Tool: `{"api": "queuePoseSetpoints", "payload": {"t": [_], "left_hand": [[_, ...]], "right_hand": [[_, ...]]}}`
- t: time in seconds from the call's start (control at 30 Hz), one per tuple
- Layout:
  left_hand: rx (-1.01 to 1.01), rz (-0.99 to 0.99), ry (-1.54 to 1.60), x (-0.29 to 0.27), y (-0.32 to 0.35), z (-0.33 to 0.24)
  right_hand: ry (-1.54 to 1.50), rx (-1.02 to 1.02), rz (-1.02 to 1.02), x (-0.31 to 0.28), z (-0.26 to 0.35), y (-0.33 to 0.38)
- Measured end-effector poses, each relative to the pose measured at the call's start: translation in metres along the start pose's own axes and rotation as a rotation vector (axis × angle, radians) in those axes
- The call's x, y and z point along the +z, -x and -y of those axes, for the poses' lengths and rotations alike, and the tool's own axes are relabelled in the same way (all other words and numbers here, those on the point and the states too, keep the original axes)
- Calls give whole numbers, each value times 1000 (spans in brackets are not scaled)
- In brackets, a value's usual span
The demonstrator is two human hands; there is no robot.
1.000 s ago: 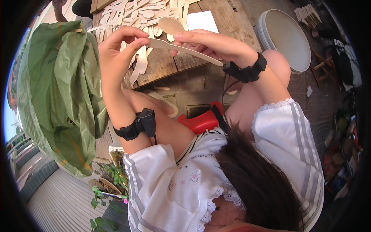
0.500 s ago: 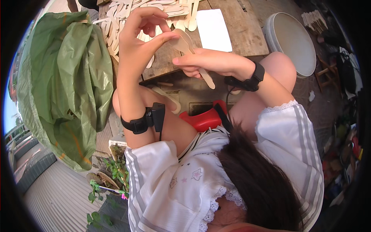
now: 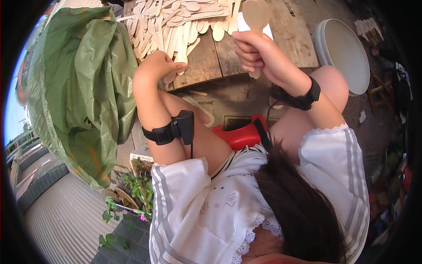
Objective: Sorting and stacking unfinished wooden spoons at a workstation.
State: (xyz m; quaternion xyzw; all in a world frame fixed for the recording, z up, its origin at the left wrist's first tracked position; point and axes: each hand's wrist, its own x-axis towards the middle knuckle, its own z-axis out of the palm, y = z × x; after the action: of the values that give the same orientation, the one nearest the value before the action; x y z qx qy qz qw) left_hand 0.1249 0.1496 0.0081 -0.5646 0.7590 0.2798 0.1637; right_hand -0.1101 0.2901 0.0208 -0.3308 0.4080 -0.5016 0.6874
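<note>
My right hand (image 3: 259, 53) is closed round the handles of a few pale wooden spoons (image 3: 256, 16), stacked together. Their bowls point away from me, and the handle ends stick out below the fist. At the near table edge, my left hand (image 3: 159, 68) pinches another wooden spoon (image 3: 182, 56) by its near end, thumb on top; its other fingers are curled and partly hidden. Just beyond lies a loose heap of wooden spoons (image 3: 160, 26), spread across the left part of the wooden table (image 3: 206, 61).
A white sheet (image 3: 268, 30) lies on the table behind my right hand. To the left hangs a green plastic sack (image 3: 83, 88). At the right stands a large whitish bucket (image 3: 347, 57). Something red (image 3: 241, 134) sits between my legs, and potted plants (image 3: 138, 189) grow at lower left.
My hands have moved apart. The left has come down from near the right hand to a spoon at the heap's edge. The right has moved right and away, its spoons now turned upright.
</note>
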Motion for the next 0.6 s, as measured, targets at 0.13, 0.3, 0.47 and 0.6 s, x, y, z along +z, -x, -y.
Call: {"api": "queuePoseSetpoints", "payload": {"t": [0.13, 0.3, 0.47, 0.6], "left_hand": [[-85, 72, -129, 2, -2, -22], [-27, -108, -282, 15, -10, -18], [14, -350, -115, 8, 0, -5], [-76, -405, 84, -9, 5, 6]], "right_hand": [[21, -2, 39, 0, 0, 1], [62, 13, 8, 4, 2, 1], [88, -32, -50, -5, 8, 1], [199, -152, -139, -12, 13, 1]]}}
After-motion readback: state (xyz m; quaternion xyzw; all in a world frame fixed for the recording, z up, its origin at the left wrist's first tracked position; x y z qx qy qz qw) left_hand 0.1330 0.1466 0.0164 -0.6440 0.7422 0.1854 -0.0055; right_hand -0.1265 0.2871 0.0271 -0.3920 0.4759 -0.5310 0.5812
